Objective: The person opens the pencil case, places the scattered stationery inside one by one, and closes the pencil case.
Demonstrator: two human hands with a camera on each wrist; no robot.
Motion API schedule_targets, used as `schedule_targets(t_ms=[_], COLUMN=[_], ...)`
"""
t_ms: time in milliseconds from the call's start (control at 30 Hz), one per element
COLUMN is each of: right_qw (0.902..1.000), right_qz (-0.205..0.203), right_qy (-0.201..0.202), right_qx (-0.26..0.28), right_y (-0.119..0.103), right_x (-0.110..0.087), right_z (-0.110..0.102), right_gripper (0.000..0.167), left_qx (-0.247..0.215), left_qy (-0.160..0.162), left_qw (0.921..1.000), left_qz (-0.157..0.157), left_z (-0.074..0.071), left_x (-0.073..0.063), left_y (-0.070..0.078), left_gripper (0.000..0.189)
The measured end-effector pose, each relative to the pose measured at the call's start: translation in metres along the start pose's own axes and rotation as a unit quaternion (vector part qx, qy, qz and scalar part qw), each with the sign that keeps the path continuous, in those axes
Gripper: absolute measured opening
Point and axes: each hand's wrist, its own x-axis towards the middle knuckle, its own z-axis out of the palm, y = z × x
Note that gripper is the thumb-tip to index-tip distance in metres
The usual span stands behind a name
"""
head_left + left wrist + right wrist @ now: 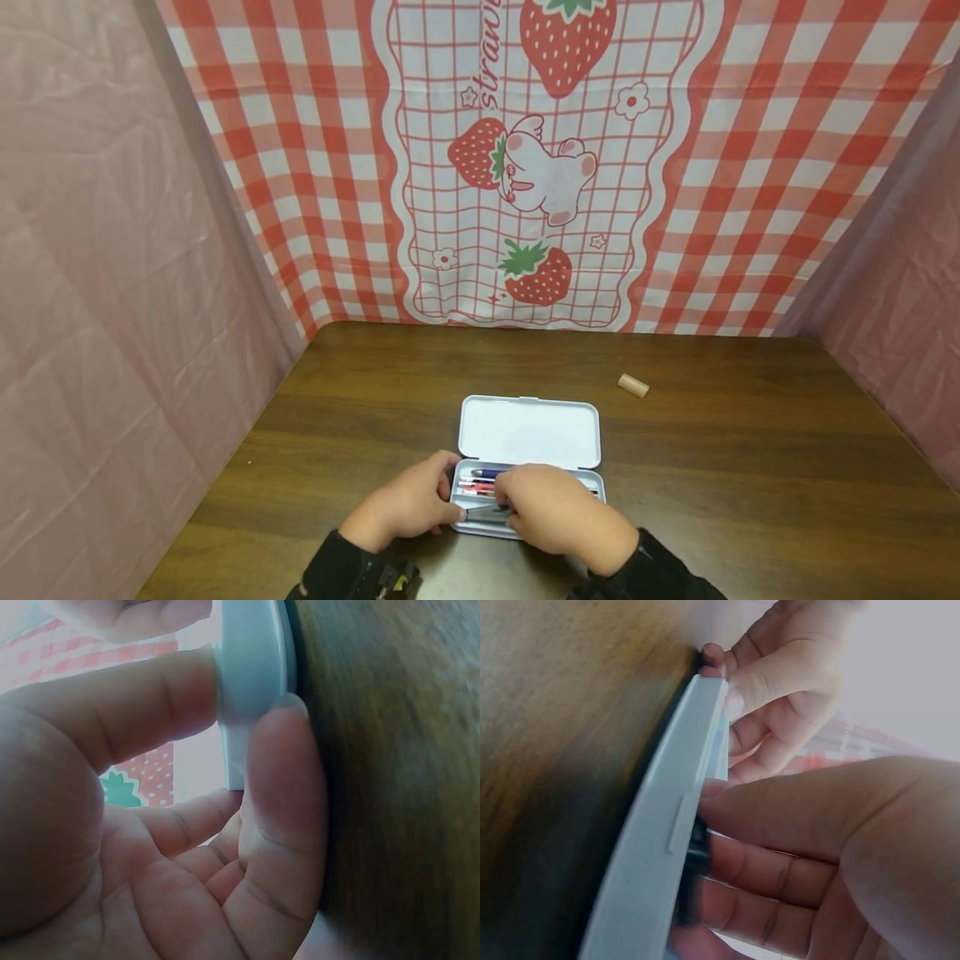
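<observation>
A white pencil case (pixel 480 529) lies open on the table, its lid (pixel 528 433) folded back on the far side. Inside are a dark blue pen (pixel 486 473) and several slim pens or pencils (pixel 476 487). My left hand (pixel 408 502) grips the case's left end, with thumb and fingers (pixel 165 701) on its wall. Over the near compartment, my right hand (pixel 562 510) pinches a grey and black slim object (pixel 486 514); its dark part (pixel 696 851) shows between the fingers in the right wrist view. The hand hides its kind and the case's right half.
A small tan cylinder (pixel 633 385) lies on the brown wooden table (pixel 750 450), beyond the case to the right. A red-and-white checked cloth (pixel 330 167) hangs behind the table. Pink fabric (pixel 97 292) hangs at both sides.
</observation>
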Motion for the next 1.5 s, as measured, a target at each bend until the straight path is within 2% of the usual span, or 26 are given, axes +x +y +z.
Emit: schedule_targets(t_ms=[200, 400, 567, 733, 833, 967, 1067, 1200, 1333, 1500], right_qw=[0.9999, 0.9996, 0.9969, 0.9868, 0.9764, 0.9614, 0.9559, 0.9530, 0.9541, 0.9593], right_qz=[0.008, 0.003, 0.039, 0.094, 0.086, 0.054, 0.047, 0.060, 0.082, 0.139], right_qy=[0.004, 0.029, 0.067, 0.122, 0.162, 0.201, 0.195, 0.157, 0.148, 0.179], right_qx=[0.012, 0.009, 0.016, -0.049, -0.114, -0.180, -0.215, -0.252, -0.247, -0.169], right_y=[0.000, 0.008, 0.027, 0.053, 0.073, 0.101, 0.123, 0.148, 0.173, 0.203], right_x=[-0.001, -0.010, -0.025, -0.036, -0.039, -0.040, -0.039, -0.035, -0.029, -0.023], right_z=[-0.005, -0.015, -0.028, -0.036, -0.042, -0.053, -0.060, -0.064, -0.068, -0.079], right_gripper=[0.011, 0.016, 0.019, 0.019, 0.017, 0.018, 0.022, 0.033, 0.037, 0.042], left_qx=[0.000, -0.014, -0.016, -0.004, -0.005, -0.007, -0.006, -0.006, -0.008, -0.006], left_qy=[0.001, 0.004, 0.001, 0.000, -0.001, 0.001, 0.001, 0.004, 0.009, 0.011], left_qw=[1.0000, 0.9998, 0.9998, 0.9999, 0.9999, 1.0000, 1.0000, 1.0000, 0.9998, 0.9998], left_qz=[0.004, 0.010, 0.005, -0.012, -0.010, 0.003, 0.001, 0.004, 0.016, 0.017], left_z=[-0.002, 0.000, 0.008, 0.011, 0.009, 0.007, 0.006, 0.005, 0.005, 0.003], left_x=[0.001, 0.001, 0.001, 0.000, -0.001, -0.003, -0.004, -0.003, -0.003, -0.002], left_y=[0.000, -0.001, -0.005, -0.005, -0.006, -0.008, -0.008, -0.008, -0.007, -0.003], left_gripper=[0.057, 0.057, 0.056, 0.054, 0.054, 0.055, 0.056, 0.056, 0.056, 0.056])
